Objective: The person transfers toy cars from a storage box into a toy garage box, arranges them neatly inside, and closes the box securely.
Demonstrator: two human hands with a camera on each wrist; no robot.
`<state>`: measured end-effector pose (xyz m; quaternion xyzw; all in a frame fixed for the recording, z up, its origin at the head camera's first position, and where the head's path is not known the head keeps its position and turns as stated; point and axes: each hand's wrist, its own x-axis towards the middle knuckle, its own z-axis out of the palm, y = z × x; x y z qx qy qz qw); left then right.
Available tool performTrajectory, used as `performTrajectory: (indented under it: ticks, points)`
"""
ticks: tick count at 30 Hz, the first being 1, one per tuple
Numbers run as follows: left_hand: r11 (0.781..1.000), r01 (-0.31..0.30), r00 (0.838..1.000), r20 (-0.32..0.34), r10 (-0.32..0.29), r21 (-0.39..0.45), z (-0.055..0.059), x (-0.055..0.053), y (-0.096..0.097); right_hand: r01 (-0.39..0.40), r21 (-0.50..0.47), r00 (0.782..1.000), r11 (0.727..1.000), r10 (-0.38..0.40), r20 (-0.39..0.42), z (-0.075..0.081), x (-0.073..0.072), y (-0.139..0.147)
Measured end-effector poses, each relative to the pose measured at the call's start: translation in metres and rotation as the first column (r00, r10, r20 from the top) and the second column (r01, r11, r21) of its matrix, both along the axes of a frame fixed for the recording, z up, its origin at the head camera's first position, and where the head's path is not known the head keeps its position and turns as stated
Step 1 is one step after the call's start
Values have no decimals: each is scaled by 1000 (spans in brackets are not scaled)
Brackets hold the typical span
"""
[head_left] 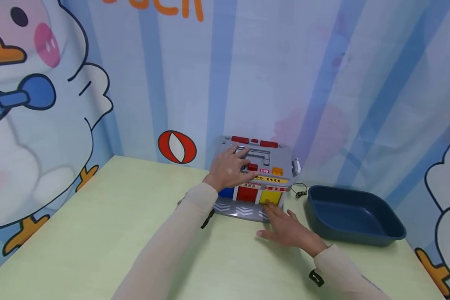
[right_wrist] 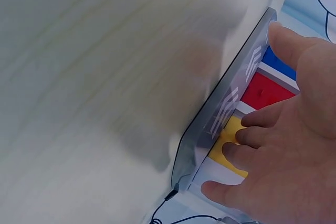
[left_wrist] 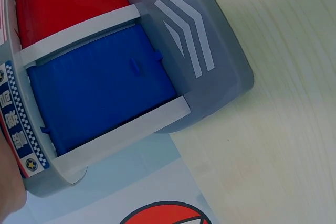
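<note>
A grey toy garage (head_left: 279, 155) with a "119" label stands on the table against the backdrop. Three doors line its front: blue (left_wrist: 100, 87), red (left_wrist: 71, 3) and yellow (head_left: 271, 196), all down. My left hand (head_left: 229, 168) rests on the roof with fingers spread, near a red button (head_left: 252, 167). Low at the front, my right hand (head_left: 286, 228) has its fingertips at the yellow door's lower edge, fingers extended and thumb apart. A grey ramp (left_wrist: 210, 87) with white arrows juts out below the doors.
A dark blue plastic bin (head_left: 360, 238) stands to the right of the toy. Between them a thin black cord (head_left: 301, 193) lies coiled. The pale green table (head_left: 78, 233) ends at a backdrop (head_left: 187, 83) printed with ducks and stripes.
</note>
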<state>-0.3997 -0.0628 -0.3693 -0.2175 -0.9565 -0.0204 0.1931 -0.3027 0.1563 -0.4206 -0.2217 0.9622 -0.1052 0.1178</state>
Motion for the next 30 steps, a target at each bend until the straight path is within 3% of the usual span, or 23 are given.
performTrajectory:
  ticks: [19,30]
  points:
    - [1000,11,1000,-3,-10,15,-1,-6,-5,10,4,999,1000,-10,-49,-9,-8,-6]
    - [999,1,998,61,-4,43,2,-9,-8,38,-84,998,996,-41,-38,-16,-9,-7]
